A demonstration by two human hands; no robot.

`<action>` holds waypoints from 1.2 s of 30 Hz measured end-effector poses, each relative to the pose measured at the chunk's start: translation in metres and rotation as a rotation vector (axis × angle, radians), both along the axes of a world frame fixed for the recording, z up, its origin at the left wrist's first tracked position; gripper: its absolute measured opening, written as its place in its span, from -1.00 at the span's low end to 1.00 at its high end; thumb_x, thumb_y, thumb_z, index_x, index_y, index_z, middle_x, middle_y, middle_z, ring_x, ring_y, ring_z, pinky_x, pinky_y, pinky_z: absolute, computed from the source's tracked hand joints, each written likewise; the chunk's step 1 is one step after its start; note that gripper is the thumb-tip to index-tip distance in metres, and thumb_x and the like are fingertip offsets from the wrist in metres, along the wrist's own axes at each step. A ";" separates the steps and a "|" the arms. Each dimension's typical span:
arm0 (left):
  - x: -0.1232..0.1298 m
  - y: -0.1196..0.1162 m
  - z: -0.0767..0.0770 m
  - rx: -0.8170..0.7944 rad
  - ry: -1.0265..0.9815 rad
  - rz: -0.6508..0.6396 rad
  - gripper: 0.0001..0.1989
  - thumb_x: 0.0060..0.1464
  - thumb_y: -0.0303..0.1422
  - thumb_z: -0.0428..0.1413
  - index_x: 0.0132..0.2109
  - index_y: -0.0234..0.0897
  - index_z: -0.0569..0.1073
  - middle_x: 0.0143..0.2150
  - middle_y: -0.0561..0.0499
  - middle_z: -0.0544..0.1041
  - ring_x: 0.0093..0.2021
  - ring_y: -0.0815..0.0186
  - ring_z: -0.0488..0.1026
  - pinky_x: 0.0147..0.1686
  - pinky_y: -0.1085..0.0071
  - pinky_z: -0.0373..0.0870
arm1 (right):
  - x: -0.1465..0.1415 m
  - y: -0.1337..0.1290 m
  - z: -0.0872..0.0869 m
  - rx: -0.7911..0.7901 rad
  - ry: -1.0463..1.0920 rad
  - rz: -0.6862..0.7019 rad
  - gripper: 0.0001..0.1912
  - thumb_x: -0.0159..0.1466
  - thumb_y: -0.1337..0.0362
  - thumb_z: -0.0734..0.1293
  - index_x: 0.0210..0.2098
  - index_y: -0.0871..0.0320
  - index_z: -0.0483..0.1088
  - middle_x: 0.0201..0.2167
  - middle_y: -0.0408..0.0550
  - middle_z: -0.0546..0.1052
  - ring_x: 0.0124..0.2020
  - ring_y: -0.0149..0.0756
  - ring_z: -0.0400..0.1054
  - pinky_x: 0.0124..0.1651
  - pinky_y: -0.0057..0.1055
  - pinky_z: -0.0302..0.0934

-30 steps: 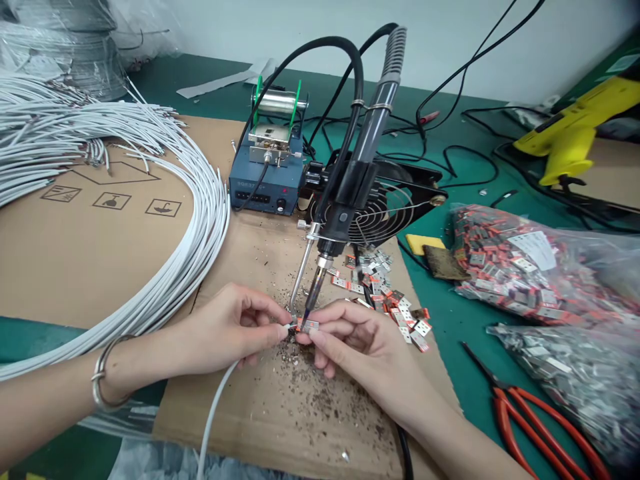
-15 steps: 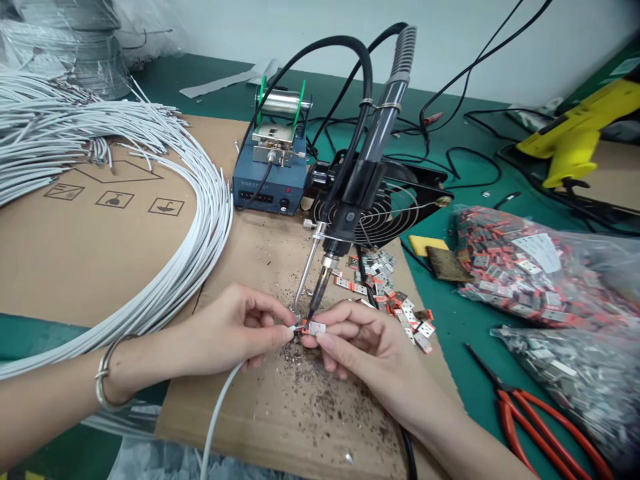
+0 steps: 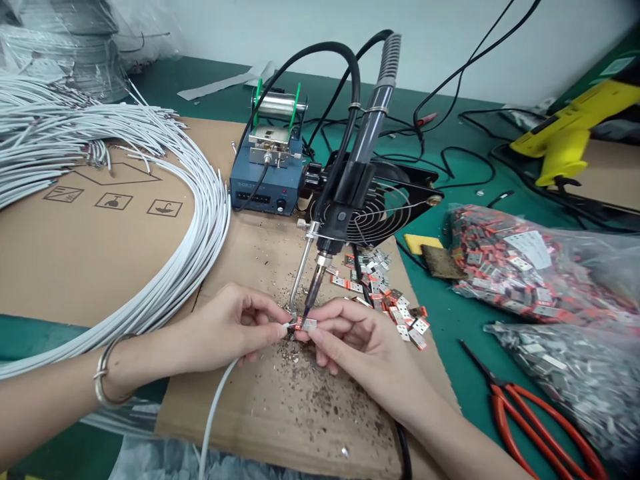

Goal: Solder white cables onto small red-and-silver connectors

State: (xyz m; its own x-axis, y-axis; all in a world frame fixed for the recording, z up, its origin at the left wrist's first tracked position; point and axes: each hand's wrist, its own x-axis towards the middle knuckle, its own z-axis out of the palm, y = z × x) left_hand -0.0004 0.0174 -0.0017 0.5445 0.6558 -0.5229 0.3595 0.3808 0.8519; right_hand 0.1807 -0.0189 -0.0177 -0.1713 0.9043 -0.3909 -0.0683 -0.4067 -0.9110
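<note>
My left hand (image 3: 253, 325) pinches a white cable (image 3: 216, 407) close to its end, with the rest hanging down toward the front edge. Between the thumb and fingers of my right hand (image 3: 345, 337) is a small USB connector (image 3: 309, 325) with a metal shell and an orange-red part. Cable end and connector meet under the tip of a soldering iron (image 3: 314, 290), which is fixed in a stand and points down. Beside the tip ends a thin metal solder feed tube (image 3: 301, 277). Whether the wires are joined to the connector is too small to tell.
A blue solder feeder (image 3: 267, 183) with a solder spool stands behind, beside a black fan (image 3: 380, 213). Loose connectors (image 3: 400, 310) lie right of my hands, then filled plastic bags (image 3: 500, 267) and red-handled pliers (image 3: 525, 413). Bundled white cables (image 3: 200, 240) curve along the left.
The whole view has shifted slightly, so the stand and bags appear a little further left. Both hands keep their pinch on the cable and connector at the iron tip.
</note>
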 end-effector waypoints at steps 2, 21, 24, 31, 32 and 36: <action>-0.001 -0.001 0.000 -0.010 0.001 -0.001 -0.83 -0.02 -0.32 0.08 -0.30 -0.36 0.40 -0.64 0.20 0.27 -0.67 0.50 0.20 -0.66 0.57 0.16 | 0.000 0.000 0.000 0.004 0.003 0.004 -0.79 -0.06 0.27 0.47 -0.46 0.19 0.40 -0.64 -0.14 0.52 -0.69 -0.53 0.29 -0.67 -0.64 0.17; 0.001 -0.003 -0.004 0.299 0.091 -0.044 -0.88 -0.01 -0.36 0.05 -0.40 -0.33 0.42 -0.63 0.21 0.13 -0.59 0.47 0.05 -0.59 0.51 -0.02 | 0.003 0.002 0.002 -0.027 0.038 0.057 -0.72 -0.07 0.18 0.48 -0.45 0.24 0.43 -0.59 -0.06 0.56 -0.69 -0.55 0.27 -0.64 -0.64 0.19; 0.002 -0.003 -0.005 0.298 0.101 -0.038 -0.91 -0.03 -0.38 0.06 -0.41 -0.32 0.40 -0.63 0.21 0.12 -0.60 0.47 0.05 -0.60 0.52 -0.02 | 0.004 0.003 0.002 -0.025 0.048 0.059 -0.75 -0.06 0.21 0.48 -0.45 0.23 0.44 -0.59 -0.07 0.56 -0.70 -0.57 0.27 -0.65 -0.65 0.19; 0.005 0.000 -0.005 0.256 0.089 -0.040 -0.93 -0.07 -0.40 0.07 -0.44 -0.31 0.37 -0.66 0.24 0.09 -0.63 0.49 0.00 -0.63 0.52 -0.05 | 0.006 0.003 0.000 -0.049 0.090 0.038 -0.77 -0.07 0.24 0.49 -0.45 0.21 0.47 -0.58 -0.06 0.57 -0.71 -0.58 0.27 -0.66 -0.67 0.17; 0.005 0.000 -0.005 0.252 0.083 -0.039 -0.94 -0.07 -0.41 0.07 -0.45 -0.31 0.36 -0.66 0.24 0.09 -0.63 0.49 0.00 -0.63 0.52 -0.05 | 0.006 0.003 0.000 -0.049 0.093 0.036 -0.77 -0.07 0.24 0.49 -0.45 0.21 0.47 -0.58 -0.05 0.57 -0.71 -0.58 0.27 -0.66 -0.67 0.17; 0.005 0.001 -0.006 0.253 0.056 -0.028 -0.95 -0.07 -0.43 0.06 -0.45 -0.32 0.36 -0.65 0.23 0.10 -0.62 0.49 0.01 -0.62 0.53 -0.04 | 0.005 0.003 0.000 -0.036 0.104 0.039 -0.79 -0.07 0.26 0.49 -0.45 0.22 0.48 -0.59 -0.05 0.57 -0.72 -0.58 0.26 -0.67 -0.66 0.16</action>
